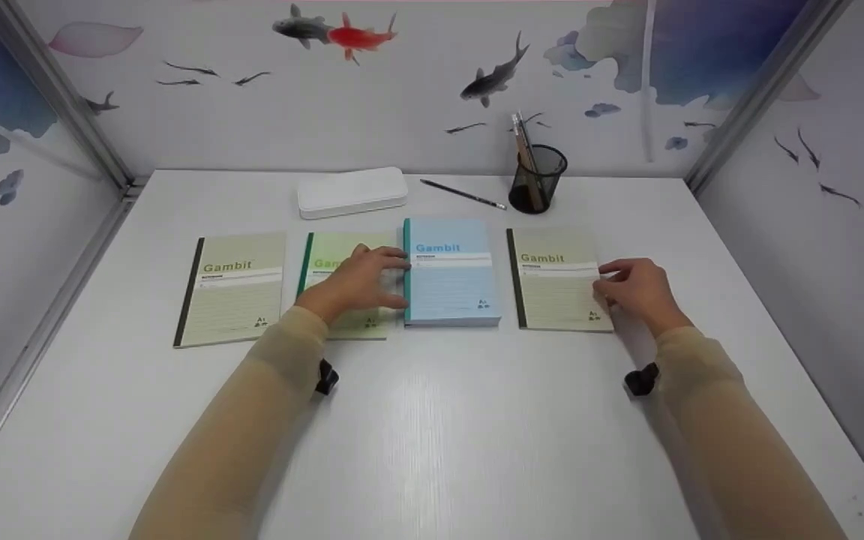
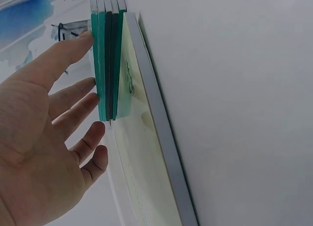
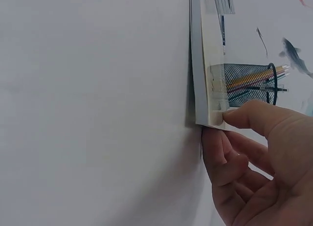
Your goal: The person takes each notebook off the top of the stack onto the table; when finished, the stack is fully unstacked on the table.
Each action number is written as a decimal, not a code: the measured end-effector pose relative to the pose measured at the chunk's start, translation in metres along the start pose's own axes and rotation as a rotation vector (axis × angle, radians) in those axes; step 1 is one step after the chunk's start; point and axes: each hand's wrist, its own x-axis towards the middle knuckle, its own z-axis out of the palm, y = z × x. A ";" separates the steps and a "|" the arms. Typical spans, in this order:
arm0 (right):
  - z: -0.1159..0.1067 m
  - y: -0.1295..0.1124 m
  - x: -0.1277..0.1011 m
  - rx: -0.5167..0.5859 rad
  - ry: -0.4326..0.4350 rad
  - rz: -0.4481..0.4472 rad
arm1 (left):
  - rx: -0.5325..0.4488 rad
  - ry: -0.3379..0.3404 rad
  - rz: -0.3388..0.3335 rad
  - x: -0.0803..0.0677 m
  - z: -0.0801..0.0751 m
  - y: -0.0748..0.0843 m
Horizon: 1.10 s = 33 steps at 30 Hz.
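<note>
Ideally the left hand, fingers straight against the blue stack, stays flat while the right hand pinches the notebook nearest the table's right edge.

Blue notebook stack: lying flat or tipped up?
Flat. The blue notebook stack lies cover-up on the table; left hand touches its spine.

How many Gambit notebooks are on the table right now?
4 positions, in a row: far-left olive; green under left hand; blue stack, several thick; right olive, edge pinched by right hand.
</note>
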 end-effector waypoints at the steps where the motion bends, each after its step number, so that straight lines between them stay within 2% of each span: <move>1: 0.000 0.000 0.000 -0.014 0.002 -0.007 | 0.002 0.002 0.003 0.000 0.000 0.000; 7: 0.000 0.002 0.002 -0.082 0.004 -0.030 | 0.003 0.000 0.003 0.000 0.000 0.000; 11: 0.002 0.000 0.002 -0.072 0.035 -0.057 | -0.001 -0.002 -0.011 -0.001 -0.001 0.000; 16: 0.017 -0.011 0.001 -0.013 0.075 -0.124 | 0.001 -0.003 -0.019 -0.001 -0.001 0.000; 23: 0.043 -0.041 0.003 0.119 -0.029 -0.163 | 0.010 -0.006 -0.027 -0.001 -0.001 0.003; 28: 0.063 -0.068 0.006 0.141 -0.131 -0.153 | 0.022 -0.004 -0.020 0.000 0.001 0.002; 33: 0.080 -0.090 0.012 0.170 -0.173 -0.138 | 0.034 -0.004 -0.005 0.000 0.001 0.001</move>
